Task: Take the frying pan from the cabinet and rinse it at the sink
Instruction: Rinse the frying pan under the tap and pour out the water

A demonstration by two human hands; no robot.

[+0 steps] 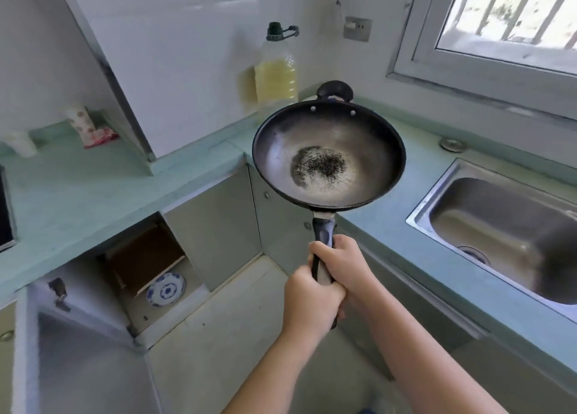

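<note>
Gripping frying pan (pixel 327 154) handle (pixel 324 235): left hand (pixel 312 303) rearmost, right hand (pixel 346 265) ahead.

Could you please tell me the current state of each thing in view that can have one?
frying pan, held in the air short of the sink, open side up, dark specks in its middle.
left hand, grips the handle's end.
right hand, grips the handle above it.
cabinet, door open, a plate inside.
sink, empty, no water seen.
oil bottle, upright, capped, about half full.
</note>
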